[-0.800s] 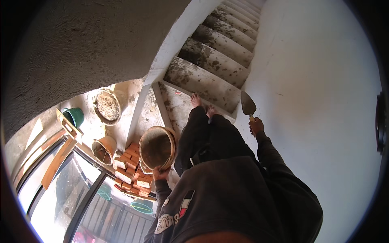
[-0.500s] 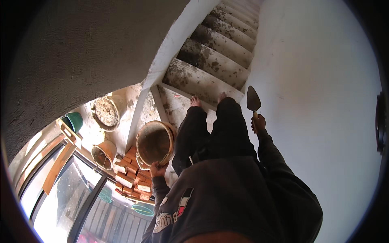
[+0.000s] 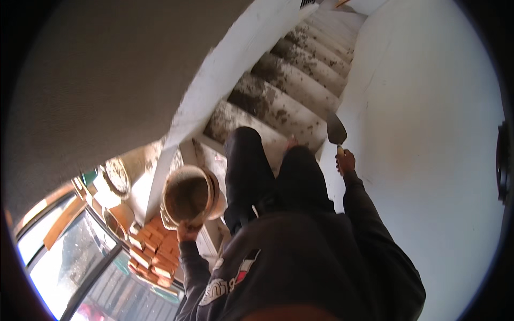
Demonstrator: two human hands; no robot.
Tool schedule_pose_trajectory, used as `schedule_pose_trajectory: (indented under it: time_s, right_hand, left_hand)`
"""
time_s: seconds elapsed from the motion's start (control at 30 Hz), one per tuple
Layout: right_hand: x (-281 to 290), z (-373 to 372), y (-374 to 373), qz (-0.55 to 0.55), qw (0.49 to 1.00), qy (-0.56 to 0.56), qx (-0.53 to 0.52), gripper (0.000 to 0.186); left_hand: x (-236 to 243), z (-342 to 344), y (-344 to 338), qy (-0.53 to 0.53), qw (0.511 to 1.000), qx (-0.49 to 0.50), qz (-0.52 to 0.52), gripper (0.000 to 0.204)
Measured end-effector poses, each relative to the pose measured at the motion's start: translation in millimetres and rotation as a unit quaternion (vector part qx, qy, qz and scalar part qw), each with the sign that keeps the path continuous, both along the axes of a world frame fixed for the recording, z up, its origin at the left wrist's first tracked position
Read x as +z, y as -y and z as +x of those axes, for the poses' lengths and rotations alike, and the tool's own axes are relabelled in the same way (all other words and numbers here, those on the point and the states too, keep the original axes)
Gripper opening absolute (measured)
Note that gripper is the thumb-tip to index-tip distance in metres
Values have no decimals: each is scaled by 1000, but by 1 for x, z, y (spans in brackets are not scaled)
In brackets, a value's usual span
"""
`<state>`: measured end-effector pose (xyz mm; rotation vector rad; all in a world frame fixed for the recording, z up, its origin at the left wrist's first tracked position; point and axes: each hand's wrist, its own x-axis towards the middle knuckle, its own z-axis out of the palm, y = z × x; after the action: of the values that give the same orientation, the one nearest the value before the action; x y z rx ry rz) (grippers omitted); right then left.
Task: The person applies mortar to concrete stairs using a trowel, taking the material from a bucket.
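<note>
My left hand (image 3: pixel 188 231) is closed on the near rim of a mud-stained bucket (image 3: pixel 186 197), which tilts so that its inside shows. A grey coating lines the bucket. On the other side, my right hand (image 3: pixel 346 161) grips the wooden handle of a pointed trowel (image 3: pixel 336 130), its blade directed up the stairs and close to the white wall. Both arms wear dark sleeves. My knees are bent over the lower steps; one bare foot shows in part, and the other is hidden behind my leg.
Mortar-spattered stairs (image 3: pixel 289 104) climb ahead, between a pale wall (image 3: pixel 423 150) on the right and a grey plastered surface (image 3: pixel 107 75) on the left. Below to the left are stacked bricks (image 3: pixel 155 251), a bucket of pale material (image 3: pixel 116 176), another bucket (image 3: pixel 119 219) and a glazed door (image 3: pixel 91 257).
My left knee has risen, and that foot has gone out of sight. The bucket has shifted left in my left hand. The trowel stays in my right hand, and the view has moved.
</note>
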<state>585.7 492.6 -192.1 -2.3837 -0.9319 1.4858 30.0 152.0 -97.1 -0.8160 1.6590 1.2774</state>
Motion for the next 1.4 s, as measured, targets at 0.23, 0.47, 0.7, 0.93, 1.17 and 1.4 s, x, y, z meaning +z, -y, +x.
schedule_pose_trajectory:
  time_s: [0.23, 0.47, 0.7, 0.93, 1.17, 1.4]
  right_hand:
    - [-12, 41, -30, 6, 997, -43, -65, 14]
    - [-31, 59, -17, -22, 999, 2, -40, 16]
    - [-50, 61, -86, -45, 998, 35, -40, 13]
    - [-71, 50, -227, -35, 996, 39, 76, 15]
    - [-100, 27, -348, -48, 968, 43, 243, 13]
    - [-149, 21, -430, -64, 931, 43, 357, 5]
  left_hand:
    - [-15, 35, -68, 44, 999, 31, -2, 25]
    - [-71, 73, -115, 41, 999, -32, -1, 26]
    - [-151, 111, -148, 77, 995, -32, 60, 26]
    - [-164, 165, -172, -71, 979, -191, 18, 29]
    - [-193, 211, -188, 7, 983, 173, 52, 28]
    - [-253, 267, -205, -88, 943, 313, 65, 24]
